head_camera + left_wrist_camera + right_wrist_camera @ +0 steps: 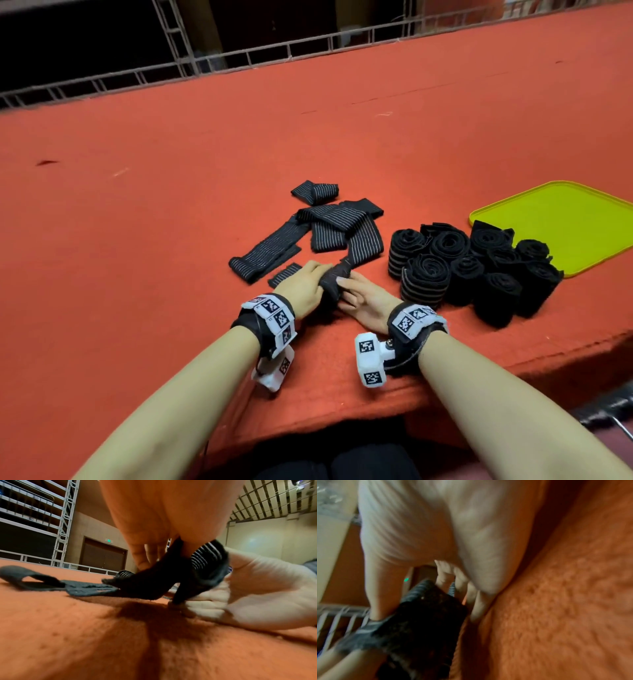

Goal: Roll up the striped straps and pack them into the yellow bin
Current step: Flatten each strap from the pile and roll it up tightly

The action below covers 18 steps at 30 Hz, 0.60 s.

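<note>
Red table. Far right: yellow bin, nothing packed yet. Just left of it, cluster of rolled straps done, about ten. Centre: loose straps left to roll. Near centre: left hand and right hand, fingers curled around half-rolled strap.
</note>
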Each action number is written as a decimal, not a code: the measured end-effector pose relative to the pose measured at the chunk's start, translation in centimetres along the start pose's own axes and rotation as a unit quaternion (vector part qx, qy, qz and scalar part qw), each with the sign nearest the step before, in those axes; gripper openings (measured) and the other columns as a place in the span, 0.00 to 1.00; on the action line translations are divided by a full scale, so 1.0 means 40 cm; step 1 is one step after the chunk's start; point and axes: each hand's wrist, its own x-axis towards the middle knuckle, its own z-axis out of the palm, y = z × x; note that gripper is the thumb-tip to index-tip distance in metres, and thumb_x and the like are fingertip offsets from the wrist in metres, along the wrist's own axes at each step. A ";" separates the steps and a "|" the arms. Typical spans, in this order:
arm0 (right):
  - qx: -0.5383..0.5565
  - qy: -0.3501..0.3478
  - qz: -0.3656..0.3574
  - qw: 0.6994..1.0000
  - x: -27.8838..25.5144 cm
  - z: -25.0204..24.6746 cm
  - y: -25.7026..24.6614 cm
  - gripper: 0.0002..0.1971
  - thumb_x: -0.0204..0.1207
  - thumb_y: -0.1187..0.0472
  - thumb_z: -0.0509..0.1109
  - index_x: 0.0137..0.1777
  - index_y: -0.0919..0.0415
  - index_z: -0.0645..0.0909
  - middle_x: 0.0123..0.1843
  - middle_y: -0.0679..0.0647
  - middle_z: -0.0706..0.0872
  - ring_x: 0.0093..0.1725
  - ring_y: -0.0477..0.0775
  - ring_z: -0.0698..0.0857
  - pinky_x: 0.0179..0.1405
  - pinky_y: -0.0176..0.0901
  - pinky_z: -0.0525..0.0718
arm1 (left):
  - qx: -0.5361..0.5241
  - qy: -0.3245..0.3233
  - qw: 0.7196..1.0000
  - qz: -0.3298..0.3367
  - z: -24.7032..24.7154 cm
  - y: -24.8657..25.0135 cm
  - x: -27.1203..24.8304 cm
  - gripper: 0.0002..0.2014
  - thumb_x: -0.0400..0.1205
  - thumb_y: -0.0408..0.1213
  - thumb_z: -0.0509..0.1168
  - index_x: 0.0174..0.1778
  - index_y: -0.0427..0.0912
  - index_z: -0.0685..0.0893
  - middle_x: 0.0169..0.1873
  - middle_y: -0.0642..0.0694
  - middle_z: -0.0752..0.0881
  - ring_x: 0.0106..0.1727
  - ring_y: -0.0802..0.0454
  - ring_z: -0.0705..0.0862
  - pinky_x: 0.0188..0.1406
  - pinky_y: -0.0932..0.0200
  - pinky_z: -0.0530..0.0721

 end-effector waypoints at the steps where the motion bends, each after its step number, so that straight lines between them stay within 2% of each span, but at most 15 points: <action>1: -0.073 -0.002 -0.003 0.997 -0.004 0.022 -0.001 0.02 0.80 0.65 0.65 0.47 0.58 0.79 0.26 0.51 0.79 0.22 0.44 0.76 0.20 0.31 0.72 | -0.004 0.003 1.000 -0.007 -0.009 0.003 -0.010 0.28 0.81 0.28 0.53 0.80 0.42 0.63 0.73 0.43 0.69 0.73 0.45 0.72 0.74 0.52 0.68; 2: -0.140 0.008 -0.003 0.990 -0.006 0.039 -0.004 0.02 0.80 0.64 0.67 0.45 0.59 0.79 0.28 0.54 0.77 0.22 0.47 0.74 0.18 0.33 0.69 | -0.010 0.010 1.000 -0.013 -0.019 0.005 -0.022 0.28 0.81 0.27 0.54 0.80 0.42 0.64 0.72 0.42 0.69 0.72 0.44 0.72 0.73 0.51 0.68; 3: -0.184 0.020 -0.005 0.983 -0.008 0.055 -0.007 0.02 0.79 0.64 0.68 0.46 0.60 0.79 0.32 0.58 0.79 0.23 0.49 0.77 0.19 0.35 0.72 | -0.015 0.015 1.000 -0.019 -0.031 0.003 -0.033 0.29 0.80 0.27 0.55 0.80 0.42 0.64 0.70 0.41 0.70 0.71 0.43 0.73 0.73 0.49 0.69; 4: -0.201 0.036 -0.014 0.979 -0.013 0.068 -0.015 0.02 0.79 0.64 0.68 0.49 0.62 0.79 0.39 0.62 0.83 0.29 0.50 0.82 0.27 0.38 0.80 | -0.015 0.019 0.999 -0.024 -0.043 0.000 -0.047 0.30 0.79 0.27 0.56 0.80 0.43 0.64 0.69 0.41 0.71 0.70 0.43 0.73 0.72 0.49 0.70; 5: -0.198 0.042 -0.024 0.979 -0.017 0.077 -0.022 0.05 0.79 0.64 0.69 0.53 0.63 0.79 0.47 0.65 0.85 0.38 0.53 0.86 0.40 0.43 0.85 | -0.010 0.020 0.999 -0.029 -0.052 -0.011 -0.062 0.31 0.78 0.27 0.57 0.80 0.44 0.64 0.69 0.41 0.71 0.70 0.43 0.74 0.72 0.49 0.70; 6: -0.191 0.036 -0.026 0.981 -0.021 0.084 -0.032 0.07 0.79 0.64 0.69 0.55 0.63 0.79 0.52 0.65 0.86 0.46 0.56 0.86 0.52 0.48 0.84 | -0.002 0.021 0.999 -0.032 -0.059 -0.025 -0.078 0.32 0.77 0.28 0.58 0.80 0.44 0.65 0.68 0.41 0.72 0.70 0.44 0.74 0.72 0.50 0.70; 7: -0.186 0.021 -0.024 0.982 -0.036 0.099 -0.043 0.06 0.79 0.62 0.69 0.55 0.61 0.79 0.53 0.63 0.86 0.49 0.57 0.86 0.55 0.51 0.82 | 0.002 0.024 0.999 -0.034 -0.063 -0.040 -0.095 0.31 0.77 0.29 0.59 0.79 0.44 0.66 0.68 0.40 0.74 0.70 0.44 0.74 0.72 0.51 0.70; 9: -0.178 -0.013 -0.009 0.984 -0.052 0.114 -0.058 0.01 0.81 0.61 0.67 0.49 0.57 0.79 0.47 0.56 0.88 0.46 0.54 0.87 0.49 0.48 0.82 | -0.014 0.023 0.999 -0.038 -0.067 -0.064 -0.130 0.27 0.77 0.33 0.63 0.75 0.43 0.73 0.66 0.40 0.79 0.68 0.43 0.77 0.69 0.57 0.72; 12: -0.150 -0.058 0.016 0.987 -0.081 0.142 -0.071 0.07 0.81 0.63 0.64 0.41 0.55 0.78 0.37 0.50 0.87 0.37 0.49 0.87 0.40 0.43 0.84 | -0.086 -0.008 0.994 -0.064 -0.055 -0.076 -0.177 0.20 0.79 0.33 0.67 0.68 0.40 0.79 0.65 0.44 0.82 0.67 0.49 0.79 0.58 0.69 0.69; 16: -0.146 -0.072 0.019 0.987 -0.095 0.181 -0.073 0.09 0.77 0.64 0.66 0.36 0.53 0.80 0.37 0.51 0.87 0.39 0.53 0.85 0.46 0.48 0.79 | -0.117 -0.032 0.989 -0.088 -0.040 -0.076 -0.206 0.17 0.82 0.32 0.64 0.68 0.40 0.79 0.64 0.44 0.82 0.66 0.49 0.79 0.53 0.72 0.67; 18: -0.149 -0.075 0.023 0.986 -0.100 0.197 -0.068 0.07 0.77 0.64 0.66 0.39 0.54 0.79 0.37 0.51 0.87 0.39 0.52 0.85 0.45 0.48 0.79 | -0.117 -0.029 0.988 -0.098 -0.044 -0.078 -0.217 0.15 0.83 0.34 0.63 0.66 0.39 0.81 0.59 0.46 0.84 0.61 0.52 0.80 0.51 0.69 0.68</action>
